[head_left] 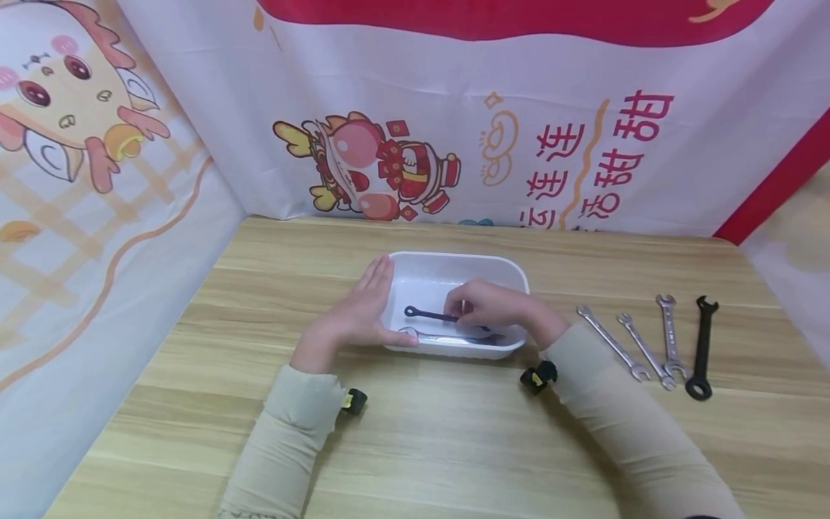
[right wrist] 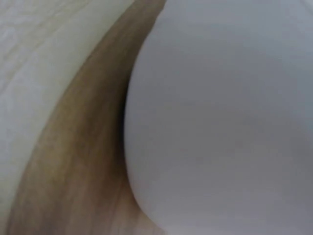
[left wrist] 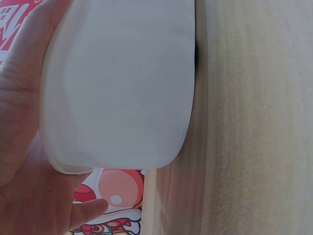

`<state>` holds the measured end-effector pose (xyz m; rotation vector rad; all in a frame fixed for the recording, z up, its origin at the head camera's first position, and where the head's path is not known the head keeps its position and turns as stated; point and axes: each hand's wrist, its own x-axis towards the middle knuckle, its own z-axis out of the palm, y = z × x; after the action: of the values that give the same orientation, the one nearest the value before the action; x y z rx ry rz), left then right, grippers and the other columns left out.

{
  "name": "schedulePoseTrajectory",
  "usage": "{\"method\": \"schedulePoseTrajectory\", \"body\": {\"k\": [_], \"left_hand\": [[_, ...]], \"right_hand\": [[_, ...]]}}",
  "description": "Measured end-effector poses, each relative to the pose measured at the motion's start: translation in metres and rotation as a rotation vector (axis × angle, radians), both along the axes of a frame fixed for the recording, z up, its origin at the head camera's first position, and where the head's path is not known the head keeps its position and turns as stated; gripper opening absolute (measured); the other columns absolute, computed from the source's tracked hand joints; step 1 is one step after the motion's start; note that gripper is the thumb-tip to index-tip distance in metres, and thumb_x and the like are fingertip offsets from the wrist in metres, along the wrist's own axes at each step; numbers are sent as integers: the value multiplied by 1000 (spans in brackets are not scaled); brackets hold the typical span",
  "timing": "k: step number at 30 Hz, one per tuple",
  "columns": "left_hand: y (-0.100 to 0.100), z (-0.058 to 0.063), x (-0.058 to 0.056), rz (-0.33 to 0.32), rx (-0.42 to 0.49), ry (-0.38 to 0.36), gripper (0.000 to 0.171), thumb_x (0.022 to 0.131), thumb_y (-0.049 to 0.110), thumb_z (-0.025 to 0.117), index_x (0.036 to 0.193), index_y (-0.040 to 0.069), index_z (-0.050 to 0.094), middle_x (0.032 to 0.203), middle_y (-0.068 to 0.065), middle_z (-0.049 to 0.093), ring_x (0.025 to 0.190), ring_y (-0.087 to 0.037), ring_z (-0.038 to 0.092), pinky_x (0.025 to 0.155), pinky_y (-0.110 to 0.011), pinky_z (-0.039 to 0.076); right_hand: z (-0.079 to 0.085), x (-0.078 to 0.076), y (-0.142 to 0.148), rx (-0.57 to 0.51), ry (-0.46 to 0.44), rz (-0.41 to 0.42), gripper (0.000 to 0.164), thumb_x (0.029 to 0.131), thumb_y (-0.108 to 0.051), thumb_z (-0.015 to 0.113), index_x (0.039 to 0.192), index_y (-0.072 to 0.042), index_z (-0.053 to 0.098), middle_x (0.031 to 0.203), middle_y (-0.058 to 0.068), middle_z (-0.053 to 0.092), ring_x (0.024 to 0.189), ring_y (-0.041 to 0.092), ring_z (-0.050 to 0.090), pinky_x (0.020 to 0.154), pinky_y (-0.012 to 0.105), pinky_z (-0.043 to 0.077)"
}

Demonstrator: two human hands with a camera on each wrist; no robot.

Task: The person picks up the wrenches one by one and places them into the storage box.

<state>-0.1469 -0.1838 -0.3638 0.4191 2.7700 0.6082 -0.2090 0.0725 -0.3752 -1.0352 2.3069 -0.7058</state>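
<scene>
A white plastic box (head_left: 457, 267) stands on the wooden table. My left hand (head_left: 359, 313) rests against its left end, fingers straight along the rim and thumb over the front left corner. In the left wrist view that hand (left wrist: 19, 132) lies against the white box (left wrist: 122, 88). Inside the box, my right hand (head_left: 489, 303) pinches a small black wrench (head_left: 421, 312) near its right part; the fingers hide some of it. A silver wrench (head_left: 447, 338) lies along the box's front side. Only the box's outer wall (right wrist: 220, 122) and table show in the right wrist view.
To the right on the table (head_left: 415, 447) lie three silver wrenches, a left one (head_left: 612, 342), a middle one (head_left: 646, 352) and a right one (head_left: 670, 335). Beside them is a larger black wrench (head_left: 703, 348). A printed cloth (head_left: 415, 79) hangs behind the table.
</scene>
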Motion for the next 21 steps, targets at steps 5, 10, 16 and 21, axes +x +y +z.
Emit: {"method": "schedulePoseTrajectory", "body": {"k": [5, 10, 16, 21], "left_hand": [[-1, 0, 0, -2, 1, -3, 145, 64, 79, 73, 159, 10, -12, 167, -3, -17, 155, -22, -14, 127, -44, 8], [-1, 2, 0, -11, 1, 3, 145, 64, 79, 74, 159, 10, -12, 167, -4, -17, 156, -23, -14, 127, -44, 7], [-1, 2, 0, -6, -7, 3, 145, 64, 78, 75, 159, 11, -12, 167, -4, -17, 156, -22, -14, 127, -44, 7], [0, 0, 0, -16, -7, 14, 144, 65, 76, 75, 159, 10, -11, 168, -7, -14, 156, -24, -12, 127, -44, 9]], "right_hand": [[-4, 0, -2, -7, -18, -4, 20, 89, -8, 69, 106, -20, 72, 95, -5, 69, 90, 12, 63, 85, 30, 55], [-5, 0, -3, -12, -28, 2, 21, 89, -8, 70, 106, -20, 72, 97, -6, 70, 92, 11, 62, 88, 31, 54], [-5, 0, -3, -22, -45, 15, 21, 89, -7, 69, 107, -17, 73, 96, -4, 69, 91, 13, 62, 87, 31, 54], [-8, 2, -1, -7, -43, 3, 21, 89, -7, 70, 106, -19, 72, 95, -5, 69, 91, 12, 61, 88, 31, 53]]}}
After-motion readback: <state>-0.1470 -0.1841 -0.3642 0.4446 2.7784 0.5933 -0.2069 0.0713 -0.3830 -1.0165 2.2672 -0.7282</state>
